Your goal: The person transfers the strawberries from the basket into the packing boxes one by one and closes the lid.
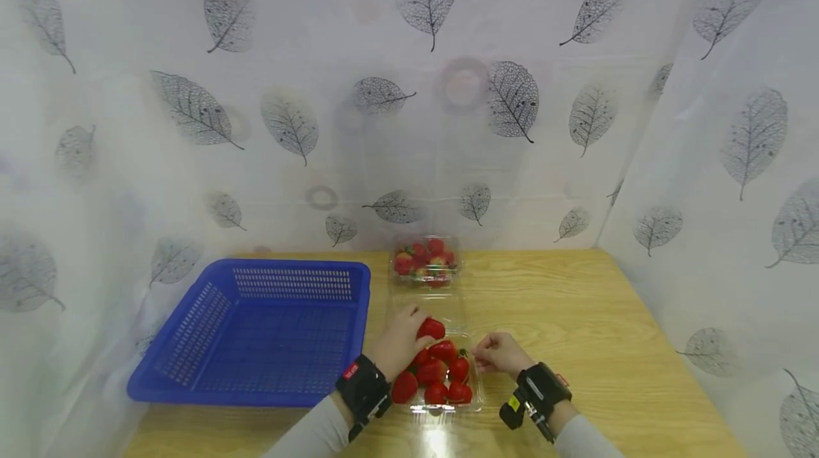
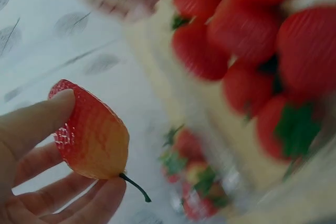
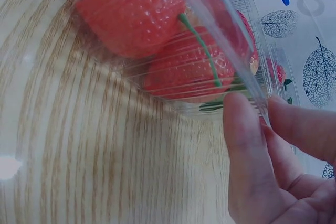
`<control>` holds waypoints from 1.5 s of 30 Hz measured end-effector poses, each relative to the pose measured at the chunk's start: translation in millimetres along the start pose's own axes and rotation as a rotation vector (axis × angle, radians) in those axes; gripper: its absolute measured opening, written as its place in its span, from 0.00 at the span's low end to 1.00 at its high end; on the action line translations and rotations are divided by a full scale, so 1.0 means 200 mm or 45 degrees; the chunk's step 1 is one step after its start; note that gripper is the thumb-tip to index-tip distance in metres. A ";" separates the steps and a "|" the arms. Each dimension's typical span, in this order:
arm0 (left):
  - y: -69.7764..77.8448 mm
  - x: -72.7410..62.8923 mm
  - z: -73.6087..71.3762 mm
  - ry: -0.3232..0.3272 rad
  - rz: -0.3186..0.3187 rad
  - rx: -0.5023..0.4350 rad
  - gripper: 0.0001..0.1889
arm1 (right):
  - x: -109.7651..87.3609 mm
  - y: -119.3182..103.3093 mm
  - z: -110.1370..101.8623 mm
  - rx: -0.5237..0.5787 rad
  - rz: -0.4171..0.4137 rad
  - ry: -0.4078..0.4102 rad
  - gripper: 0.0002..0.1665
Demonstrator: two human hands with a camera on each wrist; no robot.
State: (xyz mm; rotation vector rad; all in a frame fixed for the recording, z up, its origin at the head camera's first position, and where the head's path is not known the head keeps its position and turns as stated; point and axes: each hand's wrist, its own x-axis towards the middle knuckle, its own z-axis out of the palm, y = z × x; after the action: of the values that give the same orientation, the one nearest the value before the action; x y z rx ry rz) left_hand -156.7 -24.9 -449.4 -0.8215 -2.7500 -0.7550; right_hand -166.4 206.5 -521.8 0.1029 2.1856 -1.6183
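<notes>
My left hand [image 1: 398,339] holds a red strawberry [image 2: 94,135] with a yellowish end and a thin green stem, thumb on one side and fingers on the other. It is raised above the near clear plastic box [image 1: 478,402], where several red strawberries [image 1: 432,371] lie. At that box's right edge, my right hand [image 1: 502,353] pinches the plastic rim [image 3: 265,109] between thumb and fingers. Through the clear wall, strawberries [image 3: 189,69] show close to the right fingertips.
A blue perforated basket [image 1: 281,351] stands on the wooden table [image 1: 563,301] to the left. Behind the near box is another clear box with several strawberries [image 1: 425,259], and a clear plastic panel [image 1: 429,307] lies between them. A leaf-patterned curtain [image 1: 435,159] hangs behind the table.
</notes>
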 end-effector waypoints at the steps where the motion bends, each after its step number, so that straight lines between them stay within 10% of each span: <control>1: 0.01 -0.02 0.03 -0.016 -0.029 0.009 0.18 | 0.00 0.00 0.00 0.000 0.000 0.000 0.05; 16: 0.02 -0.21 0.27 -0.117 -0.174 0.095 0.17 | 0.00 0.02 0.00 0.020 -0.015 -0.021 0.05; 29: 0.00 -0.22 0.32 -0.157 -0.243 0.089 0.18 | -0.01 0.01 0.00 -0.001 -0.049 -0.025 0.06; 37: -0.03 -0.24 0.27 0.205 -0.211 -0.072 0.17 | -0.02 0.00 0.00 0.018 -0.070 -0.030 0.05; 45: -0.07 -0.34 0.25 0.377 -0.479 -0.030 0.19 | -0.01 0.00 0.00 0.020 -0.058 -0.040 0.05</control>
State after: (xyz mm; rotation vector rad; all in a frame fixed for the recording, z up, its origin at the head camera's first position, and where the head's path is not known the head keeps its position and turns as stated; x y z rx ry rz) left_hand -108.8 -40.1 -518.1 -0.1695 -2.6507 -0.8917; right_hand -164.3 207.2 -521.3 0.0322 2.1665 -1.6503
